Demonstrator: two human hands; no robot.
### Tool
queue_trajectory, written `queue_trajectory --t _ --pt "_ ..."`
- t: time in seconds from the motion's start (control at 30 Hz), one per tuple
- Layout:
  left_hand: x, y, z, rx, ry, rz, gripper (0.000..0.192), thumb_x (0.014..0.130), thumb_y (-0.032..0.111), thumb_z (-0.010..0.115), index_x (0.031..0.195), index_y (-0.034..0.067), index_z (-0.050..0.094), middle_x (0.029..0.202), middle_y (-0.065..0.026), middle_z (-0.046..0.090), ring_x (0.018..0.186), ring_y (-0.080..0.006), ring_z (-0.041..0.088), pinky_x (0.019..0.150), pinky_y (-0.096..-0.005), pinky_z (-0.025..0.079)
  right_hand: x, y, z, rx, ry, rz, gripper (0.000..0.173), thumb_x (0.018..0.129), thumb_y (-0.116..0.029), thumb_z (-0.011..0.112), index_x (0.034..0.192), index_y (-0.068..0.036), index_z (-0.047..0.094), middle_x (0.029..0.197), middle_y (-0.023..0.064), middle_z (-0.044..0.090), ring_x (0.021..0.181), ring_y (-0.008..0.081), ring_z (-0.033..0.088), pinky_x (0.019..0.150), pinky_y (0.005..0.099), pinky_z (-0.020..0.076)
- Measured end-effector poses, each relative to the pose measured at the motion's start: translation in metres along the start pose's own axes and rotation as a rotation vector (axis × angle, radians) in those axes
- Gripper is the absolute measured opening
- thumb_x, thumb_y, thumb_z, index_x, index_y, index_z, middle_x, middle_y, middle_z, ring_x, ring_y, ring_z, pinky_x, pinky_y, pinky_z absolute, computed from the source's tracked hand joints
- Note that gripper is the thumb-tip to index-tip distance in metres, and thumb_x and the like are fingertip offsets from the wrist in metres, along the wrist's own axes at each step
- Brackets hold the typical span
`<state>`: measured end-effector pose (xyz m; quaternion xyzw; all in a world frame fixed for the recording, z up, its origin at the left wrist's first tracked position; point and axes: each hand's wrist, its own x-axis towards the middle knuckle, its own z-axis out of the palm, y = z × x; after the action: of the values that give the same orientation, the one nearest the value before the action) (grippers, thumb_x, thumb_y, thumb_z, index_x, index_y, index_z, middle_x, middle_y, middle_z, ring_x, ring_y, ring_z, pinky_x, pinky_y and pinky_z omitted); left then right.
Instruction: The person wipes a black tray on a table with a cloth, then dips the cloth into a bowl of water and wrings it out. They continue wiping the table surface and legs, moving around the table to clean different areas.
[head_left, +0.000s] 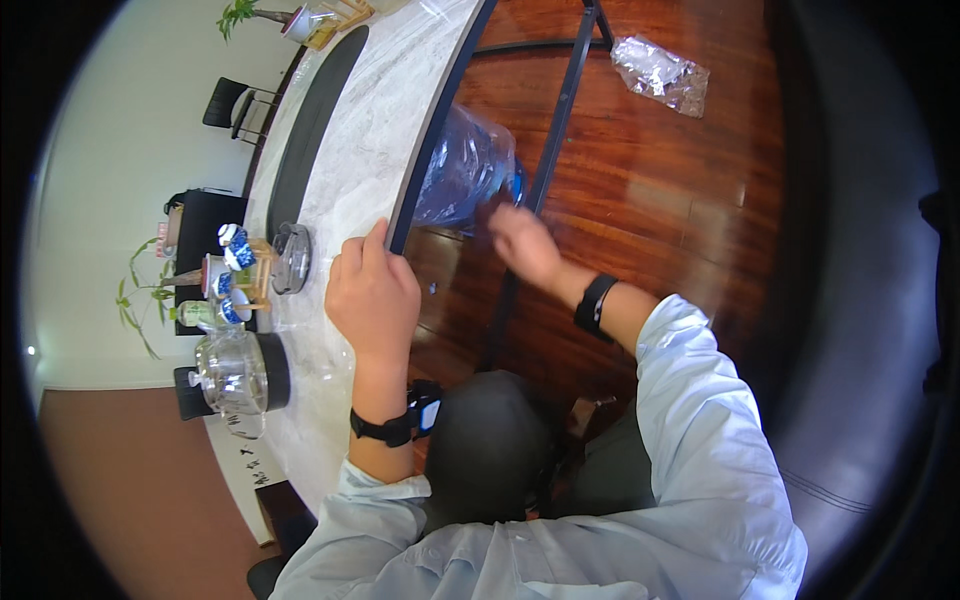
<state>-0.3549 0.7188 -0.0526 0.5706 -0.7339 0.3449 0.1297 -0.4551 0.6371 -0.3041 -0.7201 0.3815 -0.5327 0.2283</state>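
My left hand (375, 300) lies over the near edge of the marble-patterned tabletop (367, 161), its fingers on top and its thumb at the dark rim. Below the table level, my right hand (527, 246) is stretched beside a clear plastic bag (469, 169), which appears to line a bin with a blue part (518, 182). The right fingers are blurred and partly curled. A dark patch lies by their tips, and whether they hold anything is unclear. Both wrists wear black bands.
A black metal table bar (562, 105) runs past my right hand. On the wooden floor (637, 172) lies a crumpled clear plastic packet (661, 75). The tabletop carries a glass kettle (234, 373), a glass ashtray (291, 259) and blue-and-white cups (238, 250). A dark sofa (847, 300) stands at right.
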Motion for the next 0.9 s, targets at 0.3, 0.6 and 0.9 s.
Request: queue_trajectory --t 0.3,0.6,0.9 --pt "0.005 0.002 0.005 -0.037 0.008 -0.067 0.025 0.075 0.003 0.060 0.097 0.009 0.070 0.080 -0.0043 0.059 0.071 -0.0248 0.059 0.061 -0.0349 0.048 -0.085 0.015 0.046 -0.266 -0.529 -0.192 0.017 0.080 -0.017 0.060 0.096 -0.012 0.063 0.099 0.0047 0.053 0.089 0.0252 0.056 0.060 0.0353 0.0542" --pt "0.005 0.002 0.008 -0.101 0.009 -0.108 0.025 0.076 0.000 0.059 0.097 0.009 0.070 0.081 -0.0050 0.061 0.071 -0.0252 0.058 0.061 -0.0360 0.048 0.056 0.138 -0.018 -0.395 -0.142 0.255 0.025 0.080 -0.011 0.059 0.102 -0.015 0.070 0.121 0.0042 0.060 0.100 0.0308 0.059 0.087 0.0413 0.0512" --pt "0.027 0.012 -0.006 -0.193 -0.198 -0.169 0.033 0.083 0.015 0.065 0.112 0.000 0.062 0.111 -0.0154 0.059 0.097 -0.0332 0.057 0.080 -0.0419 0.048 -0.020 0.069 0.007 -0.304 -0.555 0.151 0.028 0.082 -0.013 0.060 0.108 -0.017 0.068 0.130 0.0027 0.056 0.105 0.0317 0.058 0.090 0.0395 0.0506"
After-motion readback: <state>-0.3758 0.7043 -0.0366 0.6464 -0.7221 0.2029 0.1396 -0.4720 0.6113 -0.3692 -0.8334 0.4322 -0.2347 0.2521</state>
